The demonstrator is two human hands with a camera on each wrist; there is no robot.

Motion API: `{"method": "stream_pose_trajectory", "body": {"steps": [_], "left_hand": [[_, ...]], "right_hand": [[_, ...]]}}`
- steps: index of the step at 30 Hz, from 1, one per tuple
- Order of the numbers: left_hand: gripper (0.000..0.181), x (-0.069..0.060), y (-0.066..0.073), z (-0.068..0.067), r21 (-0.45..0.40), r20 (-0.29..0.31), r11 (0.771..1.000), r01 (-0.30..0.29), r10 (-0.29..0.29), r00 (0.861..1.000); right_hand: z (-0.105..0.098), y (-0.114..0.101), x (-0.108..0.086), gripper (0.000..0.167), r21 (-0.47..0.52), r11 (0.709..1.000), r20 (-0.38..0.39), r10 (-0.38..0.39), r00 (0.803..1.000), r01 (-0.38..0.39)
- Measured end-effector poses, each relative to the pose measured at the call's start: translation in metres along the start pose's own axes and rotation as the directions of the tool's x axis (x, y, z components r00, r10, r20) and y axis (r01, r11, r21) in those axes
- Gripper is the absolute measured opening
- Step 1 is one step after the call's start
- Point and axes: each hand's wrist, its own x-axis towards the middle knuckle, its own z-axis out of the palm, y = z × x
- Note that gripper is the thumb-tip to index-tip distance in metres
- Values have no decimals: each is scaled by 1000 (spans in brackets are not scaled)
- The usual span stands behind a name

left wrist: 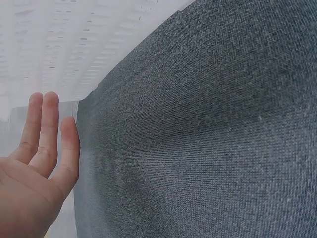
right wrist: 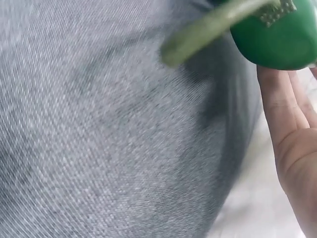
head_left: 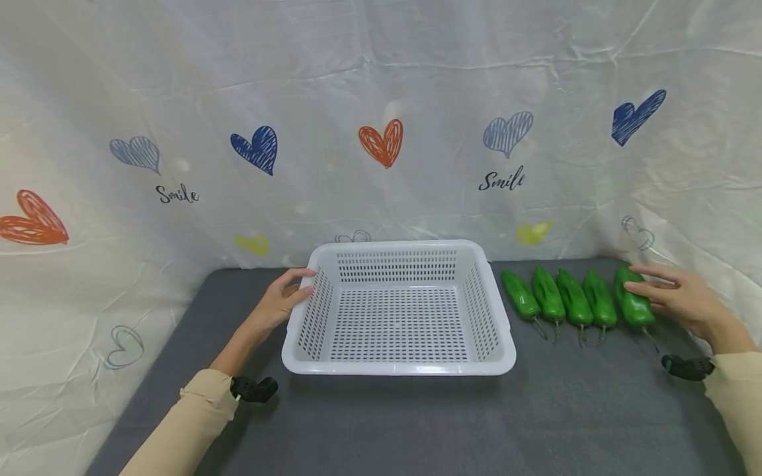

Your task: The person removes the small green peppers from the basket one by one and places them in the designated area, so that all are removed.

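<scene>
A white plastic basket (head_left: 397, 367) with slotted walls stands on the grey table. At its left rim, my left hand (head_left: 278, 305) touches the side with fingertips; in the left wrist view several fingers (left wrist: 48, 134) are extended against the basket wall (left wrist: 59, 59). To the right of the basket, several green peppers (head_left: 576, 299) lie in a row, stems toward me. My right hand (head_left: 684, 301) holds the rightmost green pepper (head_left: 634, 305) between thumb and fingers. In the right wrist view that pepper's rounded end and stem (right wrist: 208, 37) show, with fingers (right wrist: 280, 104) against it.
The grey tabletop (head_left: 393, 423) extends in front of the basket. Behind it hangs a white curtain (head_left: 321, 198) printed with hearts and "Smile" lettering, which also drapes at both sides. Each wrist wears a black device, such as the left one (head_left: 254, 389).
</scene>
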Motion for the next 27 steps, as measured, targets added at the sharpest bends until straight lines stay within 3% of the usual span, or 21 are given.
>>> {"method": "stream_pose_trajectory", "body": {"steps": [7,13,27], "left_hand": [[44,0,-1,-1,1,7,1000,3,-3,1000],[44,1,-3,-2,6,6,1000,8,-8,1000],[43,3,-6,-2,-1,12,1000,-20,20,1000]], "right_hand": [[-2,8,3,45,122,992,61,-14,998,7],[-3,13,6,41,165,986,91,-5,996,-11],[3,14,9,41,38,999,48,-8,999,6]]}}
